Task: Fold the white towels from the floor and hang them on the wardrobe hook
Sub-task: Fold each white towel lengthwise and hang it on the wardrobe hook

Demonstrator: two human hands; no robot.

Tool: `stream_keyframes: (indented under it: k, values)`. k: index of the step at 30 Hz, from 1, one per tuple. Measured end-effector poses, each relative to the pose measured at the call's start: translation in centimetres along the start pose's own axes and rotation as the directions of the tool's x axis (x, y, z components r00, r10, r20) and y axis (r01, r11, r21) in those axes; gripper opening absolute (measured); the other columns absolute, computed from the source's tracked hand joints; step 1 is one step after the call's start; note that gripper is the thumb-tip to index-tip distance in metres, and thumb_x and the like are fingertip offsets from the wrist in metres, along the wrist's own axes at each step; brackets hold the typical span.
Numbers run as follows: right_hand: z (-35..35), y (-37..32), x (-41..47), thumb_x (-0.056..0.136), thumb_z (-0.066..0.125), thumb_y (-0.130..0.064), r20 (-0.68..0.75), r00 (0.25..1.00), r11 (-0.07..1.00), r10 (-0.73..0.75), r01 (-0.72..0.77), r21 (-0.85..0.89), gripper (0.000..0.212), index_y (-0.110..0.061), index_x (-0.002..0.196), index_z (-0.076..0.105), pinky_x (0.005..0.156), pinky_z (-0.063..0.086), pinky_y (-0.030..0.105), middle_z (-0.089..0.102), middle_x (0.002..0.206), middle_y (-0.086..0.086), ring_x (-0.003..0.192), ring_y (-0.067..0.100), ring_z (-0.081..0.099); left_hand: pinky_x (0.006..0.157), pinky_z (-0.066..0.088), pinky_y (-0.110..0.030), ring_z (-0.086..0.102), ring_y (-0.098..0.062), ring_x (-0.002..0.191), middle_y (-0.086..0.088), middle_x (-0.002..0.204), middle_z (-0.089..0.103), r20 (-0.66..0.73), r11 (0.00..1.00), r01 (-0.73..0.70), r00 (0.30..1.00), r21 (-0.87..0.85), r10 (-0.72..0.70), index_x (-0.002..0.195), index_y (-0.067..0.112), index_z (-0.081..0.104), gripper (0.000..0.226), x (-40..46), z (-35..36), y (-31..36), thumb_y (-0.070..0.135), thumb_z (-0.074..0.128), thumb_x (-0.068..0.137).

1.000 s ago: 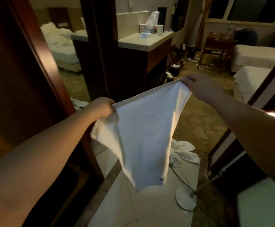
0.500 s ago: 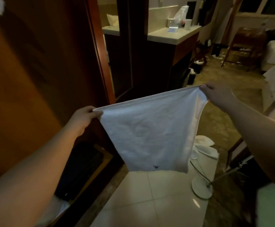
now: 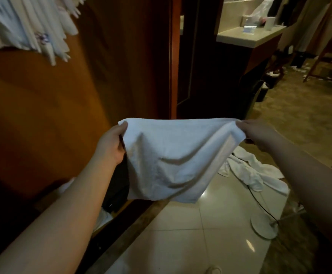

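I hold a white towel (image 3: 173,159) in the air between my hands, over the tiled floor (image 3: 191,234). My left hand (image 3: 109,147) pinches its left upper corner and my right hand (image 3: 260,135) pinches the right one, so the cloth sags in the middle. Farther right, more towels (image 3: 252,171) lie crumpled on the floor. At far left, white cloths (image 3: 28,26) hang on the wooden wardrobe (image 3: 82,105).

white towel (image 3: 173,159) held up by its top corners, sagging and creased mid-air, more white towels (image 3: 250,173) crumpled on tiled floor behind it, folded towels (image 3: 22,22) hanging upper left
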State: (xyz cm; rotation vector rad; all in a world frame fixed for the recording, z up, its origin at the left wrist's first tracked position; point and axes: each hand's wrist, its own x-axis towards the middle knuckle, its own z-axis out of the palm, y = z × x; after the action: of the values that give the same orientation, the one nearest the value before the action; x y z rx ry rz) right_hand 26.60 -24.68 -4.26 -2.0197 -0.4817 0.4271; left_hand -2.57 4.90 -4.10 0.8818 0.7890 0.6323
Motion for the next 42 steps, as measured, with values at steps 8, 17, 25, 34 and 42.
stream_keyframes:
  k: [8, 17, 25, 34, 42]
  values:
    - [12.1, -3.3, -7.3, 0.100, 0.060, -0.021, 0.186, 0.979, 0.942, -0.086, 0.019, 0.334, 0.020, -0.025, 0.089, 0.077, 0.070, 0.055, 0.031, 0.075, 0.085, 0.000, 0.077, 0.015, 0.071, 0.093, 0.057, -0.039, 0.071, -0.021, 0.107, -0.004, 0.112, 0.076, -0.061, 0.998, -0.055, 0.997, -0.022, 0.053, 0.129, 0.014, 0.063, 0.035, -5.6, -3.1, -2.8, 0.026, 0.067, 0.096]
    - [17.4, -7.5, -15.2, 0.087, 0.061, -0.045, 0.310, 0.918, 0.909, -0.249, 0.110, 0.402, 0.023, -0.044, 0.103, 0.076, 0.078, 0.051, 0.031, 0.072, 0.094, -0.016, 0.089, 0.009, 0.067, 0.086, 0.056, -0.038, 0.074, -0.013, 0.098, 0.006, 0.104, 0.077, -0.036, 0.952, -0.183, 0.980, 0.245, 0.198, 0.110, 0.027, 0.073, 0.021, -11.6, -3.2, -4.3, 0.039, 0.064, 0.096]
    - [15.2, -9.9, -17.4, 0.089, 0.058, -0.030, 0.438, 0.759, 0.866, -0.483, 0.488, 0.109, 0.044, -0.073, 0.101, 0.059, 0.086, 0.050, 0.018, 0.063, 0.113, -0.039, 0.107, -0.010, 0.062, 0.079, 0.057, -0.036, 0.072, -0.011, 0.097, 0.012, 0.102, 0.076, 0.095, 0.859, -0.281, 0.959, 0.428, 0.267, 0.117, 0.036, 0.072, 0.024, -15.1, -2.2, -3.1, 0.043, 0.057, 0.100]
    - [13.4, -11.9, -16.3, 0.087, 0.058, -0.043, 0.253, 0.688, 0.701, -0.680, 0.711, -0.048, 0.005, -0.046, 0.089, 0.060, 0.076, 0.037, -0.001, 0.057, 0.083, -0.036, 0.092, -0.019, 0.054, 0.086, 0.057, -0.044, 0.073, -0.015, 0.096, 0.006, 0.099, 0.077, 0.194, 0.813, -0.358, 0.934, 0.459, 0.301, 0.110, 0.033, 0.074, 0.022, -16.6, 1.0, -1.8, 0.031, 0.053, 0.102]
    - [11.0, -13.3, -14.5, 0.087, 0.050, -0.064, 0.279, 0.627, 0.638, -0.727, 0.767, -0.059, 0.024, -0.045, 0.091, 0.063, 0.073, 0.043, 0.007, 0.061, 0.084, -0.025, 0.094, -0.009, 0.056, 0.079, 0.055, -0.033, 0.072, -0.010, 0.098, 0.009, 0.103, 0.076, 0.203, 0.786, -0.431, 0.902, 0.444, 0.380, 0.110, 0.037, 0.075, 0.025, -17.2, 4.1, -1.3, 0.031, 0.052, 0.103]
